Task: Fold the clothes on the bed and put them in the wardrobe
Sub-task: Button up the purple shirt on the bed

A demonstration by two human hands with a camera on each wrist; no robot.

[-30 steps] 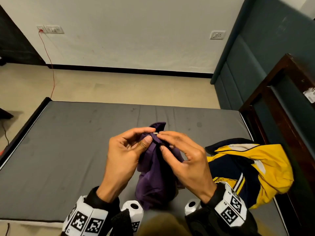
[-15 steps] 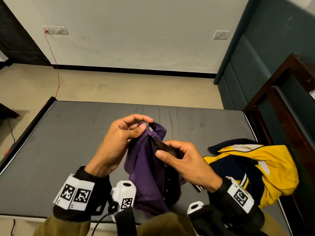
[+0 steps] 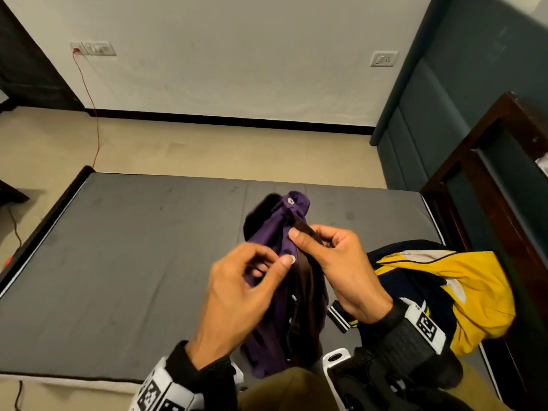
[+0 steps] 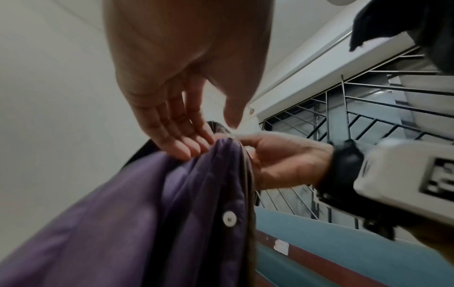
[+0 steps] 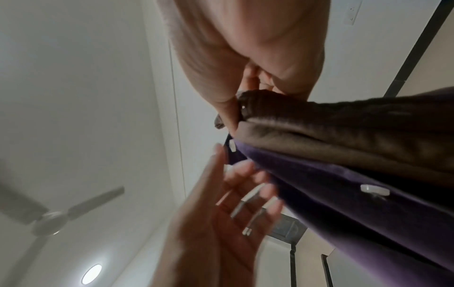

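Only the head view shows right hand (image 3: pixel 341 271) pinching purple shirt (image 3: pixel 278 315); left hand (image 3: pixel 237 295) fingers loose.

The shirt's (image 3: pixel 275 307) lower end drops behind the person's knee, out of sight. The jacket (image 3: pixel 462 295) is partly covered by the right hand (image 3: pixel 341 271). The left hand (image 5: pixel 221 223) blurs in the right wrist view.

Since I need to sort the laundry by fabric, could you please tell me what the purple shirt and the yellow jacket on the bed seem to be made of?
Purple shirt: probably a thin woven fabric, perhaps cotton, matte; it hangs in soft narrow folds and carries pale, likely plastic, buttons. Yellow jacket: looks like smooth synthetic sportswear with a faint sheen, lying in broad puffy folds, with a ribbed striped cuff.
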